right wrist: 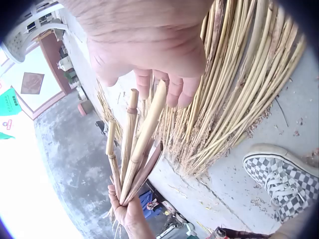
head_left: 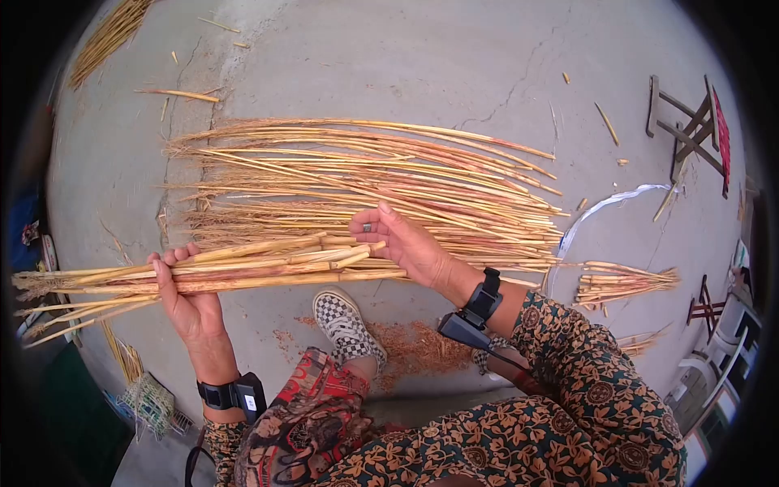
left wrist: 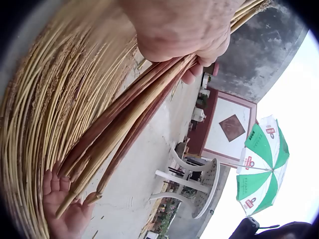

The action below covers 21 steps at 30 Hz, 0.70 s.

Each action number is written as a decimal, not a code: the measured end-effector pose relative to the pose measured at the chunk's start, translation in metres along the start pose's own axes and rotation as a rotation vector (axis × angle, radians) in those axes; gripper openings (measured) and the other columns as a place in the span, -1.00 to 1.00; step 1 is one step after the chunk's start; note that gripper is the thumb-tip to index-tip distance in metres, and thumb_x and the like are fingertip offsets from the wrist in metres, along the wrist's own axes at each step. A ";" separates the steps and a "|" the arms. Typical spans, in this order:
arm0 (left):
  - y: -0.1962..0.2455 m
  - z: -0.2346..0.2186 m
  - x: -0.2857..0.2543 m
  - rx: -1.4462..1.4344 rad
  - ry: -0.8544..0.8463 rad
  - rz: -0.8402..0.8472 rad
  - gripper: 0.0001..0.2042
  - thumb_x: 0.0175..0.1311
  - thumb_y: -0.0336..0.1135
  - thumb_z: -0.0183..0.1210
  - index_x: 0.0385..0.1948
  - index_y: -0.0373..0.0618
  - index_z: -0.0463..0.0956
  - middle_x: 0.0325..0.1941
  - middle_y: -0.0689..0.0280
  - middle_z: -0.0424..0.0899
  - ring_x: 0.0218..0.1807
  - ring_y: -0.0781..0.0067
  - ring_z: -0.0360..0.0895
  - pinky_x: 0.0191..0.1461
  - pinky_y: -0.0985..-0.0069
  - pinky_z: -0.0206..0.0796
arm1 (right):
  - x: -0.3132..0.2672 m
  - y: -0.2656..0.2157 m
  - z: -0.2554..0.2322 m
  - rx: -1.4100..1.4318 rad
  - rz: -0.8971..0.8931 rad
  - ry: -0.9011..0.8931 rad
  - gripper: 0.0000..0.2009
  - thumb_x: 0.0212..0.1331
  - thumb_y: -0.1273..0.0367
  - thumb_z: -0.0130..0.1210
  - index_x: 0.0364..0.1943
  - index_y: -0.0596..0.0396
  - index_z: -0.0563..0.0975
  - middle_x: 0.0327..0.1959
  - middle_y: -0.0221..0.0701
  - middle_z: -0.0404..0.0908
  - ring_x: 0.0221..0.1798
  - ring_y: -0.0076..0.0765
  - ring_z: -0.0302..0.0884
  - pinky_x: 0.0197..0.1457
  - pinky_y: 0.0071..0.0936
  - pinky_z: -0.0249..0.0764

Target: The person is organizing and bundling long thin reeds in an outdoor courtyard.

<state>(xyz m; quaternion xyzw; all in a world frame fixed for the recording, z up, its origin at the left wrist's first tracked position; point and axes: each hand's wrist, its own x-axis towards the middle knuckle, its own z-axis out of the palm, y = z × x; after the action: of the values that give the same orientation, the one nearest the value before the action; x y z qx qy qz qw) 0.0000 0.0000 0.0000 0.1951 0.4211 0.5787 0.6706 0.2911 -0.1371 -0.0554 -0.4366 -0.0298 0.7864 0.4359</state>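
Observation:
My left hand [head_left: 193,307] grips a small bundle of dry stalks [head_left: 268,268], yellow with reddish patches. Their feathery heads point left and their cut ends point right. At those cut ends is my right hand [head_left: 412,247], palm turned toward them, fingers loosely bent and not wrapped round any stalk. In the right wrist view, the uneven stalk tips [right wrist: 149,114] reach up to the right fingers [right wrist: 177,89]. Beyond both hands, a wide layer of similar stalks [head_left: 389,174] lies on the concrete, heads to the left.
A short bundle [head_left: 621,284] lies at right, near a white strip [head_left: 600,209]. A folding stool [head_left: 690,134] stands at the far right. Another stalk pile [head_left: 109,36] is at upper left. Reddish chaff [head_left: 426,349] lies around the checkered shoes [head_left: 349,325].

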 end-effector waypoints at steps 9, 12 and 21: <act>0.049 0.044 0.015 0.037 -0.273 0.222 -0.85 0.32 -0.40 0.05 -0.15 -0.17 0.36 -0.32 0.29 0.45 -0.15 0.36 0.42 0.32 0.30 0.22 | 0.014 -0.007 0.020 -0.164 -0.150 -0.026 -0.35 0.23 -0.24 -0.28 0.03 0.04 0.37 0.04 -0.31 0.35 0.15 -0.30 0.28 0.19 -0.24 0.28; 0.039 0.076 -0.001 -0.045 -0.375 0.152 -0.85 0.33 -0.40 0.04 -0.13 -0.15 0.34 -0.31 0.31 0.43 -0.11 0.38 0.40 0.35 0.32 0.19 | -0.026 -0.017 0.022 -0.051 -0.307 0.080 -0.39 0.25 -0.20 -0.24 0.09 0.02 0.31 -0.01 -0.31 0.33 0.10 -0.28 0.28 0.20 -0.19 0.26; 0.059 0.191 -0.096 0.066 -0.601 0.155 -0.85 0.37 -0.34 0.00 -0.11 -0.08 0.32 -0.31 0.39 0.38 -0.17 0.51 0.37 0.28 0.37 0.19 | -0.096 -0.039 0.033 0.228 -0.622 0.046 -0.56 0.32 -0.04 -0.16 0.02 0.00 0.37 -0.10 -0.43 0.39 0.05 -0.45 0.30 0.03 -0.44 0.31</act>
<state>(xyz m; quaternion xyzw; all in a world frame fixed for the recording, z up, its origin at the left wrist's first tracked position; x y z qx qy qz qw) 0.1172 -0.0324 0.1853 0.4105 0.2063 0.5306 0.7124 0.3158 -0.1708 0.0454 -0.3724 -0.0636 0.6038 0.7019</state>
